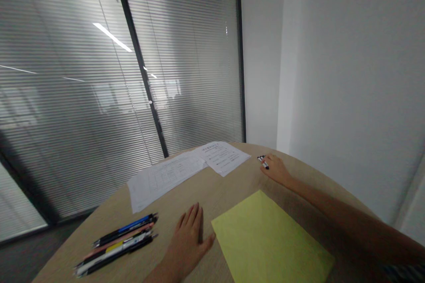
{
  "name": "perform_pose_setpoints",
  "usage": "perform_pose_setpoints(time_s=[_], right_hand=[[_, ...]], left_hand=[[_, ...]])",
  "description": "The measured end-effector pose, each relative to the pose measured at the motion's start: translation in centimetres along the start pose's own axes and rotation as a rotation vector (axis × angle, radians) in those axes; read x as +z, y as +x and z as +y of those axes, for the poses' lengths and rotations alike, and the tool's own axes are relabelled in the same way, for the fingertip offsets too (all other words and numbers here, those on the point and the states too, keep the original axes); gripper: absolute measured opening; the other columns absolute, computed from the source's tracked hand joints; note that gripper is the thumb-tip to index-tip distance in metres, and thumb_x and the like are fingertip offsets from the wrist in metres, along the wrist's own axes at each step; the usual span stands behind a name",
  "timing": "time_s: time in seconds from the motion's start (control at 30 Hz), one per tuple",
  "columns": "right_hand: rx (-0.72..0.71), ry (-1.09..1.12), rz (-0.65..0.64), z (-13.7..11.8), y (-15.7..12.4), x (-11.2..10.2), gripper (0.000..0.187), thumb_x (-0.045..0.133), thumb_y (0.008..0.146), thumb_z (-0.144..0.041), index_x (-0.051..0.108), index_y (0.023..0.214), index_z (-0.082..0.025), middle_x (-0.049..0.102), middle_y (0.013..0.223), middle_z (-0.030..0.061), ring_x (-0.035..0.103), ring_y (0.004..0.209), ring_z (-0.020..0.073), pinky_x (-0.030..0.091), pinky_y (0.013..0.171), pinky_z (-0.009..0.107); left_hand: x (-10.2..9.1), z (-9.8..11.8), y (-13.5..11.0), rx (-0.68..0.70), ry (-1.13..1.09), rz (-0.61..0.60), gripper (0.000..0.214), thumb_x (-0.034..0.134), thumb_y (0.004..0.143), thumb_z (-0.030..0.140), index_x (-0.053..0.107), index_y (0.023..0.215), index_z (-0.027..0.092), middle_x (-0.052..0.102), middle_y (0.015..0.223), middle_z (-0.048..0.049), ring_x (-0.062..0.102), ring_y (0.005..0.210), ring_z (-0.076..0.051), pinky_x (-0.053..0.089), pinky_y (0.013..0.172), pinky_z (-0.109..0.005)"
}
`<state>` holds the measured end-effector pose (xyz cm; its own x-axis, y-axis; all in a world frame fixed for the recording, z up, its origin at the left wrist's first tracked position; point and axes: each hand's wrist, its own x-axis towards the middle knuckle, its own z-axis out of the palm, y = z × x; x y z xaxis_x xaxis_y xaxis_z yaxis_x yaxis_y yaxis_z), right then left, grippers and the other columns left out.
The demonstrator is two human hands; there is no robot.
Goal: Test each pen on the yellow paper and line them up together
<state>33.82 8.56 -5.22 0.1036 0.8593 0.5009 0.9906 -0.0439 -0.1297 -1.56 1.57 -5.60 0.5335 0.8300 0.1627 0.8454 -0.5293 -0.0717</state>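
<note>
My left hand (189,239) lies palm down on the table with its fingers stretched out, holding nothing. Its thumb tip is at the left corner of a yellow sheet of paper (270,239), which lies flat. To the left of this hand, several pens (116,243) lie side by side in a row, with blue, black, white, yellow and pinkish barrels. Farther back on the right, my right hand (276,169) has its fingers closed over a few short white sticks with black ends (263,162). My fingers partly cover the sticks, so their exact kind is unclear.
Two overlapping white printed sheets (169,177) lie along the far side of the round wooden table (212,199). Behind the table stands a glass partition with closed blinds (199,62). A white wall (345,75) rises on the right.
</note>
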Motion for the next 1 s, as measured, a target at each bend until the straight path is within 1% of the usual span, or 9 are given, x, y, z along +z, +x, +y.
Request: perform_pose_setpoints(time_s=[0.1, 0.2, 0.33, 0.43, 0.57, 0.73, 0.83, 0.93, 1.0], right_hand=[[-0.252, 0.165, -0.029, -1.7, -2.6, -1.5, 0.017, 0.046, 0.076, -0.023, 0.058, 0.086, -0.018, 0.058, 0.098, 0.0077, 0.049, 0.098, 0.0185, 0.036, 0.087, 0.032], [-0.523, 0.37, -0.146, -3.5, -7.0, -3.6, 0.023, 0.044, 0.079, -0.027, 0.058, 0.095, -0.019, 0.058, 0.106, 0.0089, 0.047, 0.104, 0.0195, 0.036, 0.09, 0.036], [-0.676, 0.432, -0.419, -5.4, -12.6, -7.1, 0.038, 0.043, 0.08, -0.04, 0.052, 0.112, -0.021, 0.043, 0.127, 0.0089, 0.036, 0.118, 0.0201, 0.032, 0.096, 0.036], [-0.725, 0.412, -0.529, -6.6, -14.8, -9.3, 0.045, 0.04, 0.081, -0.044, 0.049, 0.117, -0.019, 0.04, 0.129, 0.0114, 0.034, 0.12, 0.0211, 0.031, 0.097, 0.037], [-0.872, 0.334, -0.453, -8.3, -15.7, -9.4, 0.047, 0.04, 0.081, -0.047, 0.046, 0.119, -0.021, 0.044, 0.127, 0.0109, 0.039, 0.116, 0.0216, 0.036, 0.093, 0.034], [-1.011, 0.182, -0.089, -10.1, -17.3, -4.8, 0.025, 0.039, 0.085, -0.035, 0.053, 0.104, -0.027, 0.057, 0.112, 0.0035, 0.053, 0.099, 0.0161, 0.044, 0.077, 0.025], [-1.028, 0.163, 0.021, -10.8, -18.0, -3.1, 0.023, 0.038, 0.084, -0.036, 0.054, 0.099, -0.027, 0.059, 0.106, 0.0029, 0.055, 0.091, 0.0165, 0.044, 0.07, 0.025], [-1.015, 0.207, -0.004, -11.1, -17.5, -4.6, 0.021, 0.038, 0.085, -0.034, 0.055, 0.097, -0.028, 0.06, 0.104, 0.0021, 0.056, 0.089, 0.0157, 0.043, 0.07, 0.025], [-1.01, 0.244, -0.144, -11.0, -16.0, -6.4, 0.029, 0.04, 0.084, -0.037, 0.05, 0.11, -0.029, 0.055, 0.115, 0.0036, 0.052, 0.099, 0.0171, 0.042, 0.078, 0.027]], left_hand=[[-0.1, 0.1, 0.0, 0.0, -0.009, -0.018, 0.068, 0.035, 0.077, 0.05, 0.034, 0.127, 0.004, 0.025, 0.134, -0.0173, 0.026, 0.123, -0.028, 0.025, 0.099, -0.042], [-0.5, 0.3, -0.1, -0.003, -0.021, -0.046, 0.07, 0.035, 0.078, 0.05, 0.033, 0.127, 0.0, 0.025, 0.134, -0.0184, 0.024, 0.123, -0.028, 0.024, 0.099, -0.042], [-0.7, 0.4, -0.1, -0.011, -0.034, -0.063, 0.07, 0.035, 0.078, 0.049, 0.031, 0.128, 0.0, 0.024, 0.135, -0.0179, 0.023, 0.124, -0.028, 0.022, 0.1, -0.041], [-0.7, 0.4, 0.0, -0.016, -0.054, -0.066, 0.069, 0.033, 0.079, 0.05, 0.032, 0.128, 0.001, 0.026, 0.134, -0.0176, 0.023, 0.124, -0.028, 0.022, 0.1, -0.041], [-0.7, 0.1, 0.0, -0.011, -0.095, -0.049, 0.063, 0.028, 0.083, 0.047, 0.035, 0.127, 0.003, 0.029, 0.134, -0.0172, 0.025, 0.123, -0.027, 0.023, 0.1, -0.041], [-0.8, 0.0, 0.0, -0.024, -0.119, -0.06, 0.06, 0.026, 0.084, 0.045, 0.036, 0.127, 0.004, 0.03, 0.134, -0.0169, 0.026, 0.123, -0.025, 0.022, 0.1, -0.039], [-0.8, 0.1, 0.2, -0.034, -0.145, -0.076, 0.06, 0.024, 0.085, 0.045, 0.035, 0.127, 0.003, 0.03, 0.134, -0.0171, 0.027, 0.123, -0.024, 0.022, 0.1, -0.038], [-1.6, 0.1, 0.4, -0.035, -0.168, -0.075, 0.06, 0.028, 0.084, 0.045, 0.034, 0.127, 0.004, 0.03, 0.135, -0.0159, 0.026, 0.123, -0.024, 0.022, 0.1, -0.037], [-2.7, -0.5, 0.5, -0.037, -0.162, -0.07, 0.061, 0.035, 0.082, 0.045, 0.033, 0.128, 0.005, 0.031, 0.134, -0.0163, 0.027, 0.123, -0.025, 0.022, 0.1, -0.037]])
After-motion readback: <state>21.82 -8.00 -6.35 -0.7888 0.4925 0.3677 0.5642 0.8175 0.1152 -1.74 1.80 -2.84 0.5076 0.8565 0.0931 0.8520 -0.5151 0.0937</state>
